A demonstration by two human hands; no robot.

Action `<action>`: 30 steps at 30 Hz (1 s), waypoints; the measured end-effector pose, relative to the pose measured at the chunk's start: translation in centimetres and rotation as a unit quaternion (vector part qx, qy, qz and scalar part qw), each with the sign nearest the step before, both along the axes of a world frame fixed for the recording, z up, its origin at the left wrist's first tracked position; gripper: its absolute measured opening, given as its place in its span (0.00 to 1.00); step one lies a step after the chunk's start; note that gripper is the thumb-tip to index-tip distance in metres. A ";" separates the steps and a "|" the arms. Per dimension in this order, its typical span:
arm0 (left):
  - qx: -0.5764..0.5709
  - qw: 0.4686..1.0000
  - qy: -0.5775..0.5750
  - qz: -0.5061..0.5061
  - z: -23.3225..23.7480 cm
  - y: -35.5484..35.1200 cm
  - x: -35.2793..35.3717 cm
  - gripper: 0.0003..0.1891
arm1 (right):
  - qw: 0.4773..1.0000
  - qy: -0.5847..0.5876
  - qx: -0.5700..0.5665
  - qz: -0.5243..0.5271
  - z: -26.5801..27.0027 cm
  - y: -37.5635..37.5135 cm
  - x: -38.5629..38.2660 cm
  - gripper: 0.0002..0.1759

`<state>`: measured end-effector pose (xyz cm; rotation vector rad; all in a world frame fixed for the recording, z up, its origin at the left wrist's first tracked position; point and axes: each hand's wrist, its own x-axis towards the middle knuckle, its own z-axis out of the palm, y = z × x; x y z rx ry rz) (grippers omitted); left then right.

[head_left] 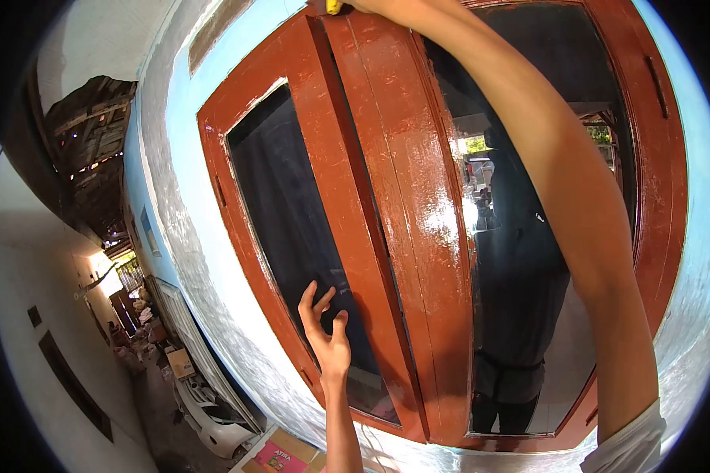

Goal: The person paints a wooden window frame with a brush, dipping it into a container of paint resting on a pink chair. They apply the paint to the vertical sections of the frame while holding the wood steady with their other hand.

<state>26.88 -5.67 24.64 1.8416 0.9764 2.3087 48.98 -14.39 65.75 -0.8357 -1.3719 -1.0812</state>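
Note:
My left hand (326, 335) is raised in front of the dark glass pane (284, 173) of the left window panel, its fingers spread and holding nothing. My right arm stretches up across the right pane (521, 315). At the top edge, only part of my right hand (375, 6) shows, by the upper end of the red-brown wooden frame (394, 134). A small yellow thing (334, 6) is at its fingers, mostly cut off by the edge of the view. The frame's paint is glossy, with scuffs and pale specks.
A light blue and grey wall (185, 181) surrounds the window. To the left runs a narrow passage with a white car (217, 430), a cardboard box (180, 363) and piled goods. A pink-labelled carton (280, 457) stands low below the window. The right pane reflects a person's figure.

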 end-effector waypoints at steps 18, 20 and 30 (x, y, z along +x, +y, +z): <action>0.006 1.000 0.006 0.009 0.2 -0.4 0.5 0.35 | 0.997 -0.007 0.076 0.027 1.2 3.3 -0.6 0.08; 0.000 1.000 -0.008 0.001 0.1 -0.4 0.6 0.35 | 0.995 0.025 0.080 0.048 1.3 3.5 -1.1 0.09; 0.014 1.000 -0.002 0.002 -0.1 0.1 0.4 0.34 | 0.992 0.025 -0.038 0.117 -0.4 1.1 0.3 0.11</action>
